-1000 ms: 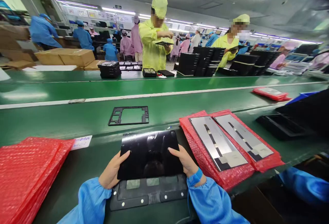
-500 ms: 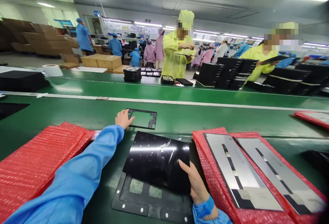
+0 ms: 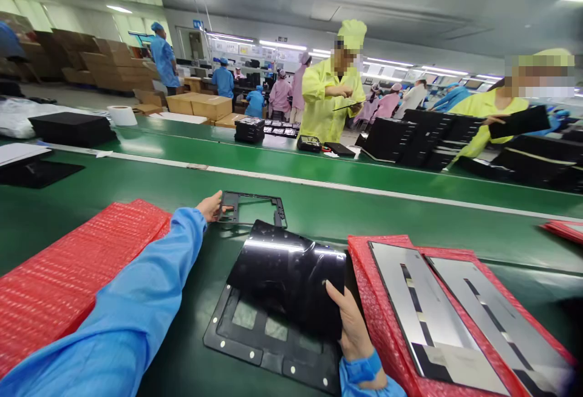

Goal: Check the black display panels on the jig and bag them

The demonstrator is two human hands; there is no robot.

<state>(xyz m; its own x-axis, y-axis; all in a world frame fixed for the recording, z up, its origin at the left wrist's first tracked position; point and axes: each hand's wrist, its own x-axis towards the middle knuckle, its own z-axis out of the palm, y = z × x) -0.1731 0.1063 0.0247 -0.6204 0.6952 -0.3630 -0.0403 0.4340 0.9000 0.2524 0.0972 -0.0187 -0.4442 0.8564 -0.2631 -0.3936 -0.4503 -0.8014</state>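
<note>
Head view: left grip [image 3: 210, 207] pinches a black frame [image 3: 278, 210] extending rightward; right grip [image 3: 353, 321] clasps a glossy panel [image 3: 286, 275] extending leftward.

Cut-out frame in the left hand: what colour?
The frame is black; it shows best in the head view, the only one.

We logged the bubble-wrap stack [image 3: 91, 269] left on the worktop [image 3: 182, 348], two panels [image 3: 432, 306] on bubble-wrap pouches [image 3: 382, 324] right; between them, the sheet [image 3: 291, 275] was over the base plate [image 3: 268, 354]; frame [image 3: 277, 207] beyond, in the left hand [image 3: 211, 207].
</note>
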